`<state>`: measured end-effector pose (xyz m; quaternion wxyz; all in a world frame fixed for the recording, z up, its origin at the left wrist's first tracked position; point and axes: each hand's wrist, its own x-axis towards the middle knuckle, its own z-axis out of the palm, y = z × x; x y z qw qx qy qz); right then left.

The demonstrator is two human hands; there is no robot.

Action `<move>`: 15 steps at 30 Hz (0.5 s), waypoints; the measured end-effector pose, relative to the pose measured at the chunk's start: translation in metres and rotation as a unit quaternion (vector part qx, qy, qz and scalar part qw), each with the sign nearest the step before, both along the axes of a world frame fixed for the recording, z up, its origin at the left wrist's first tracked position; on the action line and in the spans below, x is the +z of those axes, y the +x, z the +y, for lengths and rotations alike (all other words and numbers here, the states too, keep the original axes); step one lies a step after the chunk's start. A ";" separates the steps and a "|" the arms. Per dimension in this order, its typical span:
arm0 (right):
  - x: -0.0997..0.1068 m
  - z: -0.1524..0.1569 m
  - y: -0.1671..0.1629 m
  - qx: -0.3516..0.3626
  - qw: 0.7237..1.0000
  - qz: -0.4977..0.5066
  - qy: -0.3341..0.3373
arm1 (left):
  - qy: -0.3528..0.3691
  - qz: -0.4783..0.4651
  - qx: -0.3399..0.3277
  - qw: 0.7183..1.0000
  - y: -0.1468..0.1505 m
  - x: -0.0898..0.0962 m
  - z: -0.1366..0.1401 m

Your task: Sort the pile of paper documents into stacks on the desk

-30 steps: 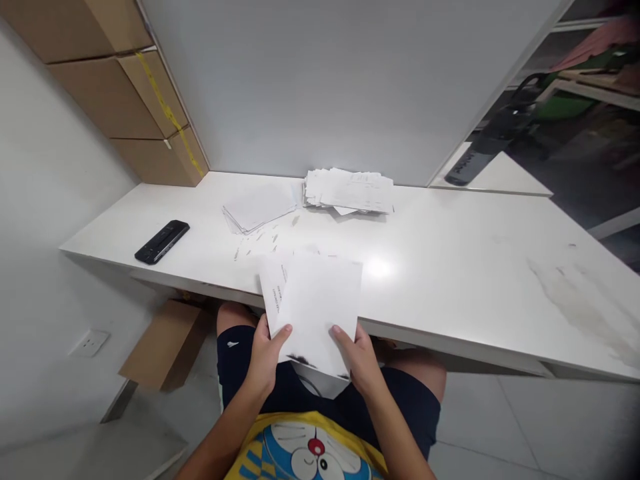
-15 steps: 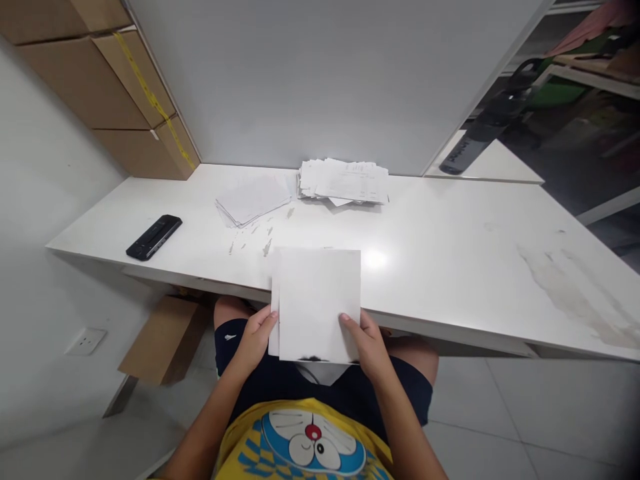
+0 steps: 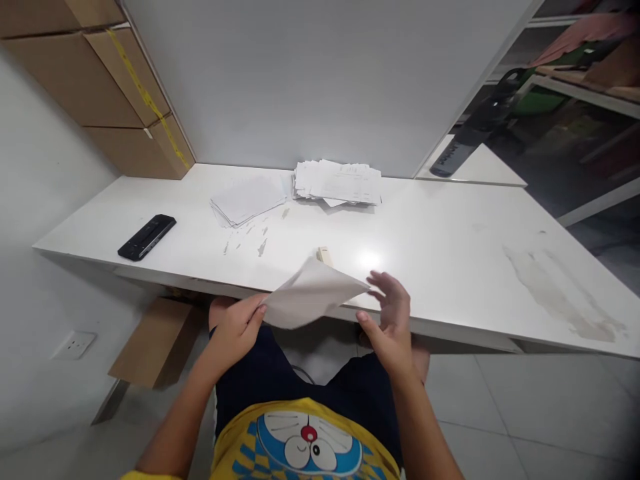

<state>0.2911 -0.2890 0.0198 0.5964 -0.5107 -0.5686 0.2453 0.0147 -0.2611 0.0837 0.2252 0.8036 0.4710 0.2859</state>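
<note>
My left hand (image 3: 243, 328) pinches the left corner of some white paper (image 3: 313, 293), which tilts and bends above the front edge of the desk. Whether it is one sheet or more I cannot tell. At the paper's right corner my right hand (image 3: 390, 323) is open, thumb and fingers spread apart. Behind the paper a small cream-coloured object (image 3: 325, 255) lies partly hidden on the desk. Farther back are a thin, loose stack of white sheets (image 3: 247, 200) and a thicker, uneven pile of printed papers (image 3: 337, 182).
A black phone-like device (image 3: 147, 237) lies at the left of the white desk (image 3: 440, 247). Cardboard boxes (image 3: 130, 143) are stacked at the back left. A dark bottle (image 3: 470, 133) leans at the back right. Under the desk's left side is another cardboard box (image 3: 153, 343).
The paper has gone from facing me flat in both hands to tilted and bent in my left. My right hand has let go and opened, and the cream-coloured object has come into view.
</note>
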 end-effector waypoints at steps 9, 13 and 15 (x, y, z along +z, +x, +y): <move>0.022 0.002 -0.013 0.041 0.999 -0.021 0.003 | 0.321 0.152 -0.089 0.931 0.023 0.021 0.033; -0.010 -0.001 -0.011 -0.086 0.994 0.056 -0.037 | 0.216 -0.086 0.033 0.972 0.028 -0.024 0.053; -0.018 -0.004 -0.008 -0.108 0.990 0.069 -0.052 | 0.096 -0.222 0.049 0.969 0.031 -0.046 0.060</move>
